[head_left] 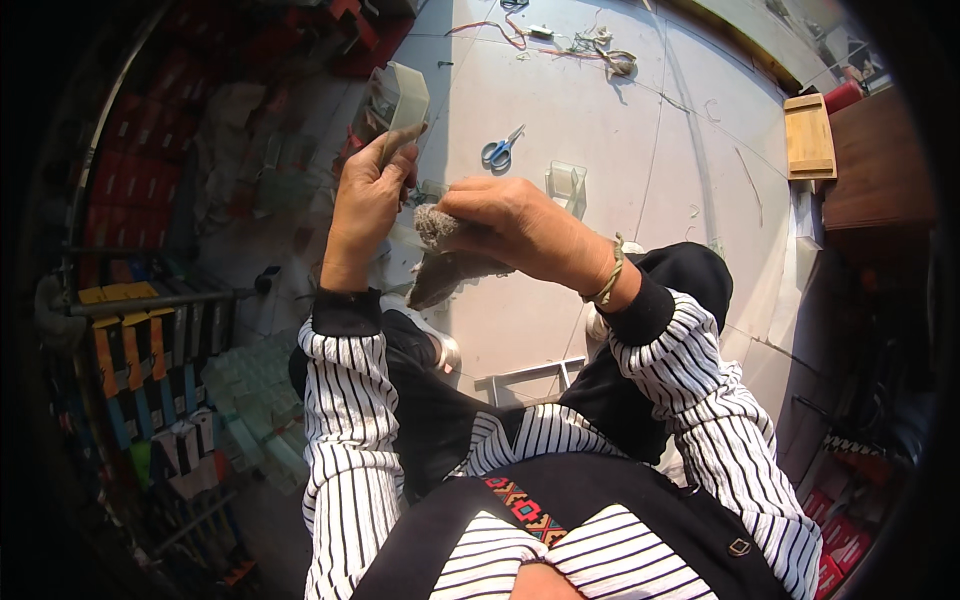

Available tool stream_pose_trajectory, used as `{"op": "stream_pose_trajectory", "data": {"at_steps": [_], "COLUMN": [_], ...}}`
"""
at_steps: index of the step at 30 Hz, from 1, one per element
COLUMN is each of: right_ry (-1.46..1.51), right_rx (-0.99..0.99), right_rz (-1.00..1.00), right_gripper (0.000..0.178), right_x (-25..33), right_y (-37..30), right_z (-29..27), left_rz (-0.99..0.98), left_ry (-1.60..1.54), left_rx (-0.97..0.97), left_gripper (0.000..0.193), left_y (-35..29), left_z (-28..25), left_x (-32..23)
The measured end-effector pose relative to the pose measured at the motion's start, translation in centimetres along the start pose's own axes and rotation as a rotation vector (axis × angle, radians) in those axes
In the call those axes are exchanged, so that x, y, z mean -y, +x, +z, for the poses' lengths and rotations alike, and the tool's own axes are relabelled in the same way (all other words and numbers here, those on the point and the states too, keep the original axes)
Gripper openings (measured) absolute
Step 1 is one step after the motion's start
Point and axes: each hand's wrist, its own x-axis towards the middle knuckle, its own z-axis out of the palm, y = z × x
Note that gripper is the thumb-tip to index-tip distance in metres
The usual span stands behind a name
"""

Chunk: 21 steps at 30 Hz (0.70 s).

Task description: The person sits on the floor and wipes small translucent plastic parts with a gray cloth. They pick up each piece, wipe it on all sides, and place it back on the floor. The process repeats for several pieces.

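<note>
My left hand [365, 205] is raised at the upper left of centre, its fingers closed around a clear, slightly yellowed plastic container [407, 98] that tilts upward. To the right and a little lower, my right hand [535, 228] grips a bunched grey cloth [437, 282], part of which hangs below the fingers. The cloth and the container are apart, with a small gap between the two hands. Blue-handled scissors [502, 150] lie on the tiled floor beyond my right hand. Near them rests another small clear plastic container [567, 187].
Tangled wires [590, 42] and small parts lie on the far floor. A wooden stool-like piece [810, 138] stands at the right. Clear plastic containers [262, 395] are piled at lower left, beside a rack of hanging packages [135, 350]. A pale frame [530, 376] lies between my legs.
</note>
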Motion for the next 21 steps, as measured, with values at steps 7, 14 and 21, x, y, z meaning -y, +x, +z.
{"op": "stream_pose_trajectory", "data": {"at_steps": [7,14,21], "right_ry": [-0.05,0.264,0.981], "right_rx": [-0.246,-0.55,-0.584], "right_rz": [0.221,0.333,0.494], "right_gripper": [0.022,0.023,0.025], "right_x": [0.2,0.2,-0.1], "right_y": [0.4,0.7,0.5], "right_z": [0.3,0.4,-0.3], "left_rz": [-0.293,0.509,0.568], "left_ry": [-0.259,0.517,0.555], "left_rx": [-0.123,-0.062,-0.007], "left_gripper": [0.037,0.056,0.075], "left_y": [-0.3,-2.9,-3.7], "left_z": [1.6,3.5,3.0], "left_x": [0.4,-2.2,-2.3]}}
